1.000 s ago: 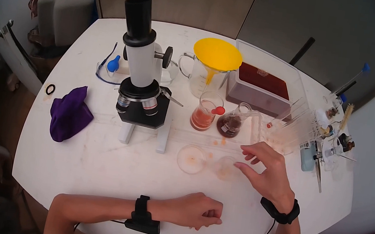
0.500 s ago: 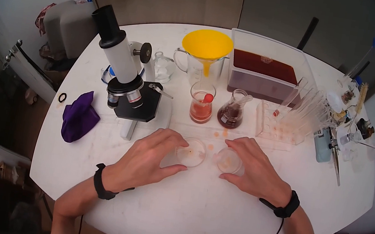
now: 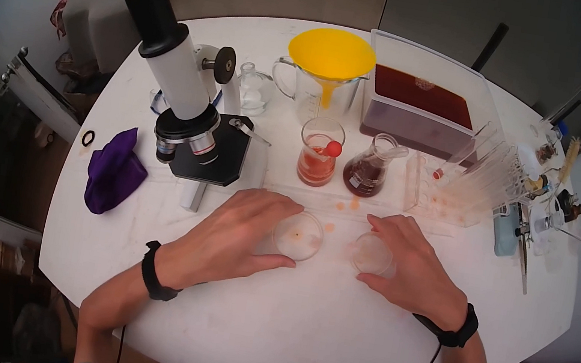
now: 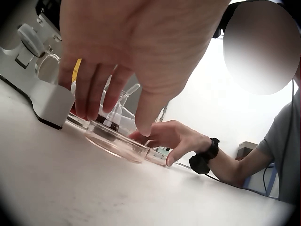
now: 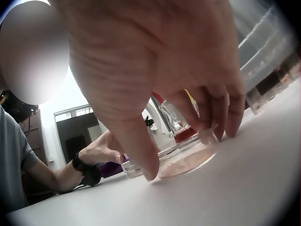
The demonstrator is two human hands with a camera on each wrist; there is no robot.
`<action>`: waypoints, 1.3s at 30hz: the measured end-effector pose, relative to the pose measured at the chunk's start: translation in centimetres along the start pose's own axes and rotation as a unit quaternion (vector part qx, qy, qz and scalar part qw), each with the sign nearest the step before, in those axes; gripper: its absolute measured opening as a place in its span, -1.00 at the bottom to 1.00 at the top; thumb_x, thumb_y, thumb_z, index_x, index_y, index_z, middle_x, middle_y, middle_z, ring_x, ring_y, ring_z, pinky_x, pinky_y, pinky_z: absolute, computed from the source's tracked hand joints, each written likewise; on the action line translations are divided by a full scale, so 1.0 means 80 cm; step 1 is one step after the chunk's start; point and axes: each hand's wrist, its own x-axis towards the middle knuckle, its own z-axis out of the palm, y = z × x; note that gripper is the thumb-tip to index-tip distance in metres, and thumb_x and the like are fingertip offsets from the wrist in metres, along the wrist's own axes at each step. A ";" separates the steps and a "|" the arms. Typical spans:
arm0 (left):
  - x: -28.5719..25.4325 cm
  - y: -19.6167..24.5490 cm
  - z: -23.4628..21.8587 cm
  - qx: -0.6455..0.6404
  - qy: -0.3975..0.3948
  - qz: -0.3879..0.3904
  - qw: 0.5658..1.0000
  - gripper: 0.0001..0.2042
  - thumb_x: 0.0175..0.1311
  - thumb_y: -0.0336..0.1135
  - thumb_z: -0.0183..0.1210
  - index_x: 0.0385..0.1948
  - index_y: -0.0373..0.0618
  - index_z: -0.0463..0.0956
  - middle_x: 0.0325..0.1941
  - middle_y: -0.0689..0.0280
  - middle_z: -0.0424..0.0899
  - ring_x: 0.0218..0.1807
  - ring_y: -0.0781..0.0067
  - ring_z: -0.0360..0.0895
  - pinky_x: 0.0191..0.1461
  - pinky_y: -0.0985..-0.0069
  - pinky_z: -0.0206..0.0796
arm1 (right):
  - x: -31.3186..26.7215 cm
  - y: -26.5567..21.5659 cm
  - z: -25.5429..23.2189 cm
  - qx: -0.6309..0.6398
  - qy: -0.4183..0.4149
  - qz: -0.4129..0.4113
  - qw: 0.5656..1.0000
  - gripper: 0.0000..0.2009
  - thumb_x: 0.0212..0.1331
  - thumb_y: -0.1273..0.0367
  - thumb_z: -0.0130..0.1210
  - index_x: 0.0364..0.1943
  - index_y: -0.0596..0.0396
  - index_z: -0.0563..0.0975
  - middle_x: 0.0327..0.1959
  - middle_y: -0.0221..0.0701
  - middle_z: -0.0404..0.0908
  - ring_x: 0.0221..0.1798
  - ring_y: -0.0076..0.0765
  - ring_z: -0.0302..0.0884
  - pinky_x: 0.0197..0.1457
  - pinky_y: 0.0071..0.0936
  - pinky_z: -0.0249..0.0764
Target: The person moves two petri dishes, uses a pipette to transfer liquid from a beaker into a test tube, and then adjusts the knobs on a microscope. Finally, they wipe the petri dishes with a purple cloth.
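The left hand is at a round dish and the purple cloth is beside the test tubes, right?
The purple cloth isn't there: it lies left of the microscope, as the head view shows. The left hand is at a round dish, yes.

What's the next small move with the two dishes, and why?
Probably slide the right dish gently toward the left dish. The right hand has thumb and fingers round its dish, the left hand likewise; both dishes seem to rest on the table, apart, and the beaker and flask stand beyond them, out of that path.
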 end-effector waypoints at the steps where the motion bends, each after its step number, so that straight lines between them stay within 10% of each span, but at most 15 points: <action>1: 0.000 -0.001 0.001 0.008 -0.005 0.013 1.000 -0.37 0.07 -0.23 0.53 0.21 -0.18 0.51 0.21 0.11 0.62 0.28 0.01 0.53 0.44 0.12 0.31 | -0.001 0.000 -0.001 0.003 -0.004 -0.001 1.000 -0.25 -0.10 0.45 0.49 0.27 0.31 0.41 0.09 -0.12 0.50 0.17 0.03 0.44 0.28 -0.22 0.45; 15: -0.003 0.009 0.006 0.005 -0.009 0.025 1.000 -0.20 0.12 -0.20 0.51 0.42 -0.18 0.30 0.30 0.04 0.56 0.34 0.03 0.50 0.60 -0.01 0.09 | -0.001 -0.013 -0.014 -0.002 -0.002 -0.010 1.000 -0.21 -0.13 0.43 0.52 0.31 0.25 0.41 0.11 -0.11 0.50 0.19 0.06 0.47 0.24 -0.20 0.48; 18: -0.024 0.041 -0.024 0.081 0.079 0.070 0.991 -0.36 0.15 -0.24 0.49 0.26 -0.22 0.46 0.16 0.04 0.67 0.16 0.02 0.64 0.40 0.10 0.38 | -0.003 -0.021 -0.020 -0.042 0.070 -0.026 0.996 -0.31 -0.07 0.47 0.49 0.25 0.27 0.46 0.09 -0.11 0.53 0.16 0.03 0.51 0.20 -0.21 0.51; 21: -0.063 0.047 -0.064 -0.003 0.178 0.003 0.984 -0.88 0.22 -0.44 0.41 -0.33 -0.26 0.65 -0.35 0.25 0.78 -0.36 0.37 0.74 -0.34 0.49 0.52 | -0.005 -0.027 -0.022 -0.002 0.088 -0.017 0.996 -0.43 -0.01 0.51 0.44 0.17 0.29 0.51 0.04 -0.11 0.56 0.12 0.01 0.55 0.15 -0.23 0.53; 24: -0.071 0.027 -0.075 -0.031 0.141 -0.119 0.982 -0.89 0.26 -0.44 0.38 -0.27 -0.23 0.66 -0.43 0.25 0.72 -0.48 0.49 0.63 -0.44 0.54 0.42 | 0.003 -0.045 -0.008 -0.010 0.088 -0.051 0.995 -0.48 -0.02 0.53 0.43 0.10 0.29 0.54 -0.01 -0.14 0.57 0.06 -0.01 0.56 0.08 -0.26 0.55; 39: -0.019 -0.010 -0.015 0.050 -0.030 -0.061 0.996 -0.63 0.20 -0.39 0.38 0.06 -0.19 0.62 -0.54 0.14 0.67 -0.47 0.10 0.65 -0.33 0.24 0.44 | 0.053 -0.065 0.020 -0.079 -0.010 -0.054 0.995 -0.63 -0.09 0.47 0.47 -0.16 0.31 0.62 -0.20 -0.21 0.53 -0.06 -0.07 0.49 0.06 -0.23 0.48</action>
